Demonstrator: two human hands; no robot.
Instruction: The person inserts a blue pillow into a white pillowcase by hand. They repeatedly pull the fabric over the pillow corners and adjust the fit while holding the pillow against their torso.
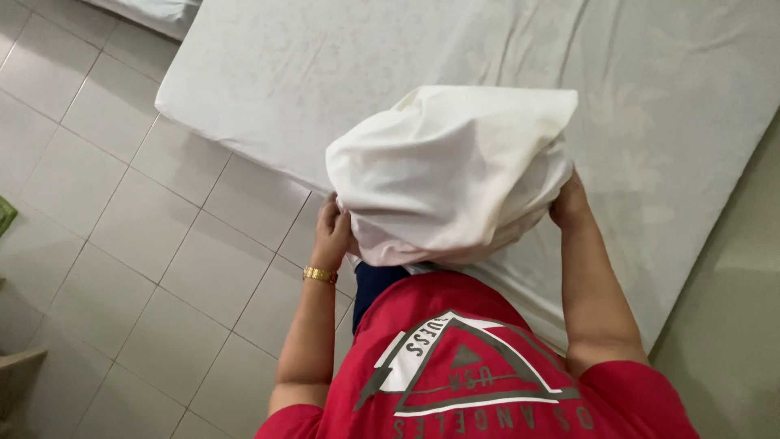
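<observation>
I hold a white pillow in its white pillowcase up in front of my chest, above the near edge of the mattress. My left hand grips the lower left corner of the pillowcase, and a gold bracelet sits on that wrist. My right hand grips the lower right side of the same pillowcase. The fabric bunches and folds along the bottom between both hands. My fingertips are partly hidden under the cloth.
A mattress with a white patterned sheet lies on the floor and fills the upper right. Pale square floor tiles spread to the left. A second white mattress corner shows at the top left. A greenish wall runs at the right.
</observation>
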